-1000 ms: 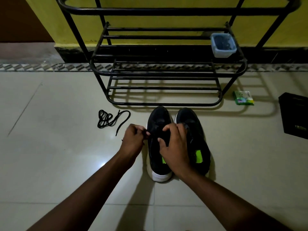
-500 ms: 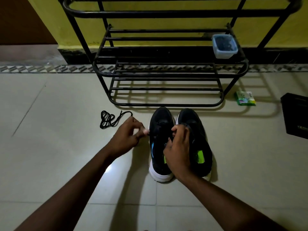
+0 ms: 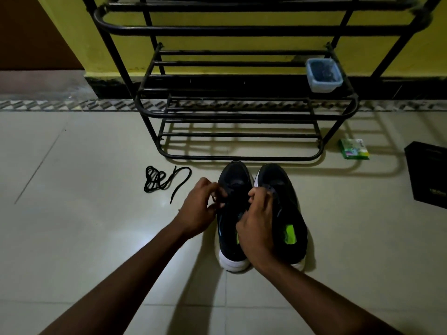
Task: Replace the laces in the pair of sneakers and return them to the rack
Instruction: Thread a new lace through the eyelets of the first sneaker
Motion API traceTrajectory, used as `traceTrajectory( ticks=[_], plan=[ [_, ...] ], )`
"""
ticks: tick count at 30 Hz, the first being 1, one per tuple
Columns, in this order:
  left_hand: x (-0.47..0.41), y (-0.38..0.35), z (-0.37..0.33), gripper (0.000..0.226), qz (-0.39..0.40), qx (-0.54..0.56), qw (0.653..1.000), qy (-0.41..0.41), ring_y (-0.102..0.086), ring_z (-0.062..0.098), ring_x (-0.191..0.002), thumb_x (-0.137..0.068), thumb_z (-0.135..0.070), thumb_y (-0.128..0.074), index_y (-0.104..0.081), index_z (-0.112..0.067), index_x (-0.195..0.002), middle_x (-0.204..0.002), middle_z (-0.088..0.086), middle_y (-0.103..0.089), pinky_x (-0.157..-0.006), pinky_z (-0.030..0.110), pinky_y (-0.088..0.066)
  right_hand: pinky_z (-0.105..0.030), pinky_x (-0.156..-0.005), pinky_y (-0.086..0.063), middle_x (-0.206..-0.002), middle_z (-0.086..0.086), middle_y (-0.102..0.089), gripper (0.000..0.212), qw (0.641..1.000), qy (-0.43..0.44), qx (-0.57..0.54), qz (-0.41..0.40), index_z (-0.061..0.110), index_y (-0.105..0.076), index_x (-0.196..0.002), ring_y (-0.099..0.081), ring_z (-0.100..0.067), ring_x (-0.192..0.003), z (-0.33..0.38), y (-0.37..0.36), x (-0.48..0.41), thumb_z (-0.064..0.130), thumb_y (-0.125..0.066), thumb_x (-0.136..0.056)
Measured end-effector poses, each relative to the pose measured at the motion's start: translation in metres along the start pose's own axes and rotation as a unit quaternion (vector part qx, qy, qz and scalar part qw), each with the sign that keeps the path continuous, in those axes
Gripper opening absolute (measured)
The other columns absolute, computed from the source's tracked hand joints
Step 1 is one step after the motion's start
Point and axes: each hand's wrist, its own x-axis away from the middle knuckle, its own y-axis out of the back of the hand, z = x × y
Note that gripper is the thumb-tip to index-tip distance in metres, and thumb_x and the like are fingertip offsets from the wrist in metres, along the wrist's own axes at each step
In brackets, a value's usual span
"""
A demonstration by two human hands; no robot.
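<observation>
Two black sneakers with white soles stand side by side on the tiled floor, toes toward the rack: the left sneaker (image 3: 232,180) and the right sneaker (image 3: 287,204). My left hand (image 3: 200,209) pinches a black lace at the left sneaker's left edge. My right hand (image 3: 258,226) lies over the same shoe's tongue with curled fingers that grip the lace there. A loose black lace (image 3: 162,180) lies coiled on the floor to the left. The black metal shoe rack (image 3: 242,114) stands just beyond the toes.
A small clear plastic box (image 3: 324,74) sits on the rack's right end. A green packet (image 3: 354,149) lies on the floor right of the rack, and a black box (image 3: 428,174) stands at the right edge. A yellow wall rises behind.
My left hand moved out to the left, then came back in to the left sneaker's edge. My right hand stayed on the shoe.
</observation>
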Motion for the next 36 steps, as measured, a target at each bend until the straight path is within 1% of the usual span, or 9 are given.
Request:
traceTrajectory(
  ticks=[4, 7, 9, 11, 16, 20, 24, 29, 36],
  plan=[
    [-0.003, -0.001, -0.003, 0.014, 0.029, -0.088, 0.996, 0.008, -0.058, 0.018, -0.093, -0.086, 0.000, -0.070, -0.070, -0.013, -0.091, -0.103, 0.002, -0.050, -0.074, 0.010, -0.041, -0.041, -0.088, -0.051, -0.119, -0.009, -0.048, 0.050, 1.000, 0.004, -0.010, -0.002, 0.016, -0.046, -0.114, -0.056, -0.029, -0.101, 0.002, 0.001, 0.000, -0.012, -0.054, -0.073],
    [-0.002, 0.005, -0.013, 0.010, 0.026, -0.143, 0.989, 0.026, -0.056, 0.018, -0.103, -0.092, -0.013, -0.065, -0.063, -0.021, -0.097, -0.100, -0.008, -0.058, -0.085, 0.037, -0.038, -0.036, -0.089, -0.052, -0.120, -0.009, -0.048, 0.053, 1.000, -0.002, -0.020, 0.009, 0.017, -0.046, -0.116, -0.056, -0.027, -0.104, 0.002, 0.001, -0.001, -0.014, -0.055, -0.074],
    [0.003, 0.013, -0.019, 0.015, -0.018, -0.122, 0.992, 0.034, -0.059, 0.004, -0.094, -0.090, -0.014, -0.068, -0.064, -0.028, -0.095, -0.088, -0.017, -0.065, -0.086, 0.037, -0.032, -0.037, -0.093, -0.051, -0.123, -0.007, -0.047, 0.054, 0.999, -0.002, -0.033, 0.026, 0.018, -0.047, -0.119, -0.055, -0.026, -0.109, 0.000, 0.001, -0.002, -0.012, -0.059, -0.076],
    [0.006, 0.022, -0.022, 0.015, -0.066, -0.079, 0.995, 0.001, -0.062, -0.006, -0.085, -0.089, -0.018, -0.072, -0.067, -0.032, -0.090, -0.081, -0.021, -0.068, -0.086, 0.036, -0.042, -0.033, -0.100, -0.047, -0.128, -0.004, -0.046, 0.052, 0.998, -0.004, -0.048, 0.049, 0.019, -0.049, -0.124, -0.053, -0.024, -0.117, -0.001, 0.003, -0.004, -0.005, -0.065, -0.080],
    [0.014, 0.046, -0.047, 0.012, -0.112, 0.060, 0.990, -0.065, -0.067, 0.010, -0.076, -0.091, -0.014, -0.073, -0.071, -0.024, -0.086, -0.077, -0.015, -0.070, -0.068, 0.023, -0.052, -0.023, -0.104, -0.044, -0.130, 0.005, -0.059, 0.054, 0.988, 0.031, -0.124, 0.085, 0.021, -0.054, -0.134, -0.054, -0.011, -0.121, 0.012, 0.018, -0.020, 0.014, -0.072, -0.083],
    [0.014, 0.053, -0.052, 0.008, -0.125, 0.107, 0.984, -0.073, -0.071, 0.011, -0.082, -0.094, -0.015, -0.070, -0.077, -0.020, -0.093, -0.084, -0.010, -0.074, -0.071, 0.023, -0.053, -0.023, -0.090, -0.054, -0.107, 0.009, -0.071, 0.045, 0.965, 0.098, -0.166, 0.178, 0.021, -0.063, -0.126, -0.066, -0.003, -0.100, 0.027, 0.024, -0.042, 0.014, -0.073, -0.083],
    [0.017, 0.060, -0.031, 0.009, -0.171, 0.095, 0.980, -0.022, -0.067, -0.002, -0.077, -0.093, -0.017, -0.072, -0.078, -0.020, -0.087, -0.080, -0.010, -0.073, -0.067, 0.007, -0.043, -0.027, -0.078, -0.057, -0.086, 0.007, -0.073, 0.005, 0.966, 0.052, -0.214, 0.134, 0.017, -0.075, -0.092, -0.069, -0.004, -0.083, 0.031, 0.021, -0.060, 0.017, -0.073, -0.088],
    [0.031, 0.058, 0.020, 0.010, -0.145, 0.049, 0.984, 0.095, -0.064, 0.004, -0.067, -0.094, -0.023, -0.071, -0.079, -0.017, -0.090, -0.077, -0.011, -0.072, -0.059, 0.014, -0.043, -0.021, -0.080, -0.050, -0.092, -0.004, -0.070, 0.009, 0.961, -0.020, -0.250, 0.116, 0.021, -0.072, -0.087, -0.065, -0.008, -0.084, 0.022, 0.024, -0.073, 0.013, -0.074, -0.088],
    [0.045, 0.047, 0.047, 0.007, -0.112, 0.040, 0.981, 0.151, -0.064, 0.003, -0.081, -0.090, -0.017, -0.074, -0.080, -0.021, -0.087, -0.088, -0.007, -0.072, -0.068, 0.019, -0.048, -0.027, -0.064, -0.052, -0.070, 0.004, -0.067, 0.012, 0.958, -0.065, -0.254, 0.120, 0.021, -0.070, -0.080, -0.063, -0.007, -0.064, 0.013, 0.024, -0.075, 0.014, -0.072, -0.090]
  ],
)
